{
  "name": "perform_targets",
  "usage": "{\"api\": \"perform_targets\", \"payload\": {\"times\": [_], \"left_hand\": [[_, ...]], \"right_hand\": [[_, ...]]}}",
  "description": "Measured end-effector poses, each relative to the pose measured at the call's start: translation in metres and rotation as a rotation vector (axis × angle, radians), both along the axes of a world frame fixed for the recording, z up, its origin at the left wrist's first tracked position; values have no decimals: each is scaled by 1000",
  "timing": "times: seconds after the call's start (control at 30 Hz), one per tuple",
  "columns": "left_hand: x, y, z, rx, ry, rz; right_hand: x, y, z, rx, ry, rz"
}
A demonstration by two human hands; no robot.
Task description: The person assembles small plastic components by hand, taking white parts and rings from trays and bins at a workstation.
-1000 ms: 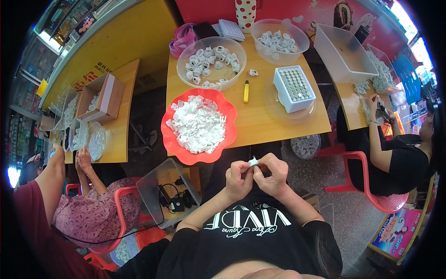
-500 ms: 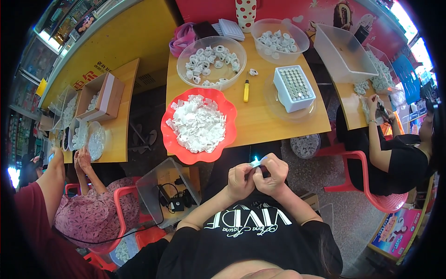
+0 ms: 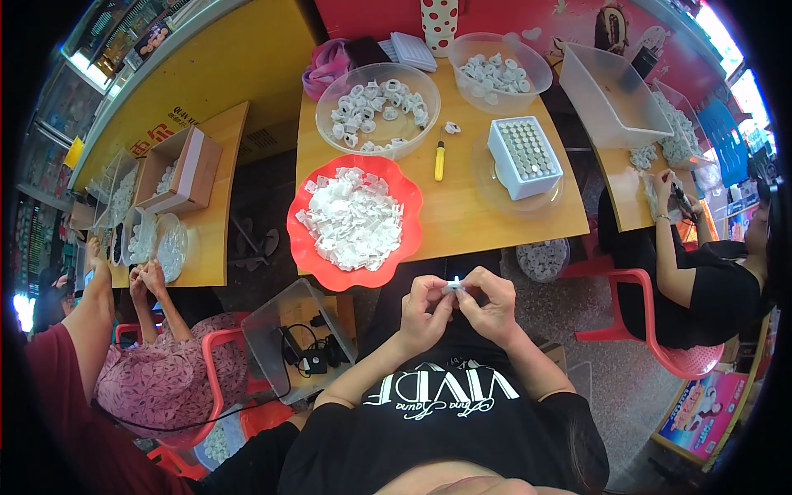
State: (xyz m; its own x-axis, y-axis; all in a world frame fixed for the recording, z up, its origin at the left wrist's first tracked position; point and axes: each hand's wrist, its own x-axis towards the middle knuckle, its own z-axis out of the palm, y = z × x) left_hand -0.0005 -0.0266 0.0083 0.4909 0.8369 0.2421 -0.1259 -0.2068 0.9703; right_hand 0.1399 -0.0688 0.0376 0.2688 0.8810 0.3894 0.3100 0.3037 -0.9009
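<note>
In the head view, left hand [image 3: 424,313] and right hand [image 3: 490,308] pinch one tiny white piece [image 3: 453,287] between fingertips, its glowing tip toward 12 o'clock, long axis unclear. One scalloped red bowl [image 3: 315,262] sits at 10 o'clock, one yellow tool [image 3: 439,162] at 12.

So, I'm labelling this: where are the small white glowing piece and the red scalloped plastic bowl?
Small white glowing piece [image 3: 454,285], head view: its visible middle.
Red scalloped plastic bowl [image 3: 412,196], head view: its right rim.
</note>
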Motion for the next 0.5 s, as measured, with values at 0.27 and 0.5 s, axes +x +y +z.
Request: {"api": "perform_targets", "payload": {"times": [0.27,0.5], "left_hand": [[-5,5,-3,285,11,-46],[-3,1,-1,-60,-106,-57]], "right_hand": [[5,2,2,105,-91,83],[7,-5,11,46,-63,130]]}}
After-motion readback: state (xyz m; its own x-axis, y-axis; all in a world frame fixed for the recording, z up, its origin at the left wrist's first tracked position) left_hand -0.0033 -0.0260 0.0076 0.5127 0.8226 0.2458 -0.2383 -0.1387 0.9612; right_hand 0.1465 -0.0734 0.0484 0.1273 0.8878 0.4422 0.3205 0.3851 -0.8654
